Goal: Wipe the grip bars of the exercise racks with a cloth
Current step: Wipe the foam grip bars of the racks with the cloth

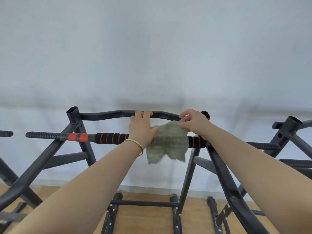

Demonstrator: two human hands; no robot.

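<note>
A grey-green cloth [168, 141] hangs spread between my two hands, in front of the black and red foam grip bar [109, 138]. My left hand [141, 129] pinches the cloth's left edge with the thumb, while its fingers hook over the wavy black top bar [104, 114] behind. My right hand [192, 122] pinches the cloth's upper right corner next to that top bar's right end. The cloth covers the middle of the foam grip bar; its lower edge dangles free.
A black exercise rack frame [50, 152] stands against a pale wall on a wooden floor [143, 217]. A second rack [287, 132] stands to the right, and part of another at the far left [6, 133]. Ribbed side handles [42, 135] stick out.
</note>
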